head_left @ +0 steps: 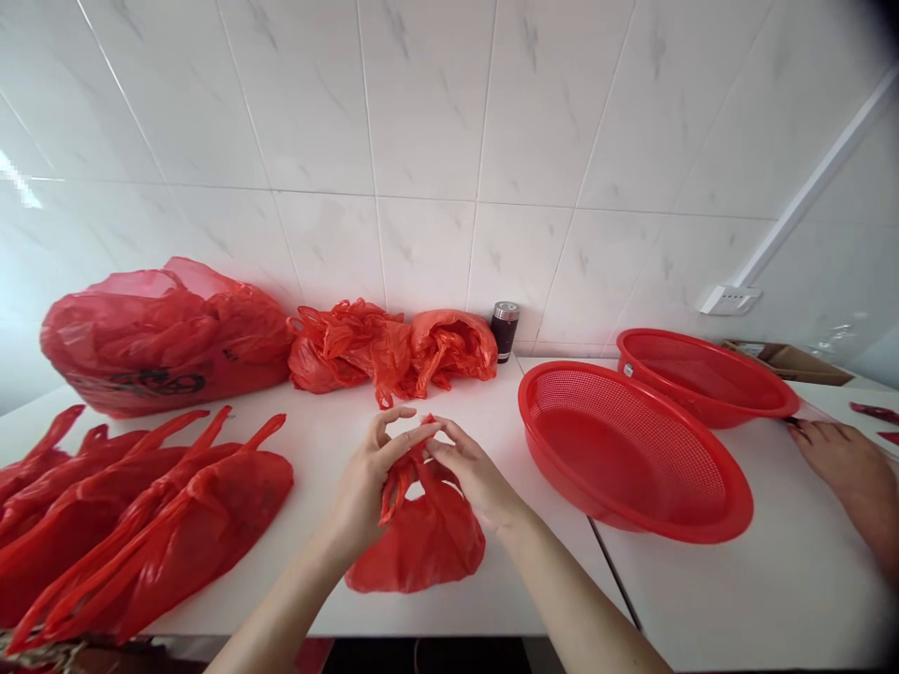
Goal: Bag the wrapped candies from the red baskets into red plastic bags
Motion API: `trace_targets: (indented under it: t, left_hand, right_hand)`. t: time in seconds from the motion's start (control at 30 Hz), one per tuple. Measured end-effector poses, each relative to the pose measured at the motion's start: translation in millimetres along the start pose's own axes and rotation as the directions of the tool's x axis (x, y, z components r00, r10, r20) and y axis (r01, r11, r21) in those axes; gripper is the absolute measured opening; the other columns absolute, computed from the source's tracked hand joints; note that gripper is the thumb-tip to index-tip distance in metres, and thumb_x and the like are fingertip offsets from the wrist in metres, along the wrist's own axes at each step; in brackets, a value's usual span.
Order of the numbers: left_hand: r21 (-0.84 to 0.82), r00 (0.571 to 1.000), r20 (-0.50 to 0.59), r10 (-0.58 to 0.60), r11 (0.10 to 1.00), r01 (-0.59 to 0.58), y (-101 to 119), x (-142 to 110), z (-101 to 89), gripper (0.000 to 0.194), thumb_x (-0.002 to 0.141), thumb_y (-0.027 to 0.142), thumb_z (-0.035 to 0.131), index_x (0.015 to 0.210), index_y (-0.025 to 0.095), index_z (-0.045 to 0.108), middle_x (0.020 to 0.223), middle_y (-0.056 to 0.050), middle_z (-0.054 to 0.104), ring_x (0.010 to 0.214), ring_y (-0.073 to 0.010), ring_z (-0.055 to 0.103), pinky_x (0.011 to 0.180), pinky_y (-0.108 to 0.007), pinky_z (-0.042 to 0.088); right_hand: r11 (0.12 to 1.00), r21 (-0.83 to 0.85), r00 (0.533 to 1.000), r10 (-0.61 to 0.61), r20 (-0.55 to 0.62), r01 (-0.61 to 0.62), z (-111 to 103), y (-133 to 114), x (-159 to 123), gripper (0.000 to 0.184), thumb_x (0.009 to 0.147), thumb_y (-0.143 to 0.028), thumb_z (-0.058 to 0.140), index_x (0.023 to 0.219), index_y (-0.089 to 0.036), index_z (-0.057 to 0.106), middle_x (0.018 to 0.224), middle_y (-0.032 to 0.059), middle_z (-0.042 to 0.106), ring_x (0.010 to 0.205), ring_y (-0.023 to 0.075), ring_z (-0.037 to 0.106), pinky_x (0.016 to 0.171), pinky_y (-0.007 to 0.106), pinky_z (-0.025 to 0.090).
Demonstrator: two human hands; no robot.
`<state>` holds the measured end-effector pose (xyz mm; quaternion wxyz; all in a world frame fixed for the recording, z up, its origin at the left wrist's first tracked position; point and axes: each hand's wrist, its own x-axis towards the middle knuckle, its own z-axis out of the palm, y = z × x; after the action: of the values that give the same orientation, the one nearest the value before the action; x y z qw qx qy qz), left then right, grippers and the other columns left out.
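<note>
In the head view a red plastic bag point(421, 548) rests on the white table in front of me, its body slack and its top gathered upward. My left hand point(383, 463) grips the twisted handles of the bag, with a loop of red plastic hanging below the fingers. From the other side my right hand point(474, 468) pinches the bag's handle near the top, thumb and fingers almost meeting those of the left. What the bag contains is hidden by the red plastic.
Several tied red bags point(203, 524) lie at left. Behind stand a big red sack point(169, 346), crumpled red bags point(393, 351) and a dark tumbler point(505, 331). Right are two red colanders point(632, 520) point(709, 374), a cardboard box point(793, 360) and another person's hand point(835, 459).
</note>
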<state>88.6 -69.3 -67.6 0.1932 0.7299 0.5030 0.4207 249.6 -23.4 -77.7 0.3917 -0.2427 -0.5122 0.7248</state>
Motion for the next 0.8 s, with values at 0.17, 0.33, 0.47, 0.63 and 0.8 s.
trace_targets:
  t: [0.17,0.33,0.47,0.63,0.8]
  left_hand:
    - [-0.084,0.999,0.015,-0.040,0.996,0.041,2.5,-6.0,3.4,0.048,0.084,0.020,0.052,0.129,0.035,0.056,0.129,-0.010,0.046,0.076,-0.0141,0.059,0.069,-0.032,0.055]
    - [-0.037,0.980,0.191,-0.057,0.997,0.065,4.3,-27.1,-3.8,0.049,0.095,0.027,0.036,0.141,0.042,0.036,0.153,-0.001,0.028,0.122,-0.0235,0.048,0.105,-0.044,0.038]
    - [-0.016,0.960,0.201,-0.193,0.980,0.201,-9.4,-56.4,-8.3,0.047,0.097,0.035,0.033,0.143,0.039,0.034,0.149,0.001,0.040,0.137,-0.0242,0.034,0.115,-0.043,0.024]
    - [0.017,0.924,0.185,-0.335,0.941,0.338,-35.2,-89.5,1.6,0.043,0.096,0.042,0.031,0.135,0.036,0.049,0.144,0.000,0.047,0.134,-0.0242,0.038,0.113,-0.047,0.026]
    - [-0.103,0.880,-0.127,-0.457,0.889,0.446,-52.1,-90.5,34.2,0.041,0.096,0.044,0.031,0.124,0.029,0.058,0.137,-0.004,0.051,0.126,-0.0204,0.045,0.106,-0.039,0.037]
  right_hand:
    - [0.991,0.097,0.993,-0.086,-0.085,0.094,14.1,6.7,4.0,0.018,0.082,-0.036,0.063,0.079,-0.019,0.058,0.075,-0.0029,0.054,0.068,0.0091,0.053,0.071,0.024,0.046]
    - [0.994,-0.016,0.959,-0.111,-0.262,0.111,11.7,16.7,11.2,0.018,0.080,-0.037,0.062,0.079,-0.019,0.061,0.076,-0.0015,0.059,0.072,0.0111,0.057,0.072,0.025,0.048]
    - [0.988,-0.152,0.868,-0.105,-0.485,0.035,-27.5,28.4,23.7,0.028,0.074,-0.044,0.061,0.085,-0.018,0.063,0.074,0.0007,0.062,0.066,0.0122,0.059,0.064,0.025,0.048]
    - [0.969,-0.236,0.750,-0.105,-0.653,-0.069,-77.6,46.3,33.1,0.027,0.072,-0.043,0.055,0.081,-0.018,0.059,0.072,0.0012,0.060,0.057,0.0126,0.056,0.053,0.024,0.043]
    - [0.868,-0.489,0.719,-0.281,-0.636,-0.093,-44.1,64.7,10.4,0.028,0.083,-0.042,0.045,0.090,-0.022,0.064,0.087,0.0025,0.063,0.076,0.0168,0.058,0.067,0.027,0.044]
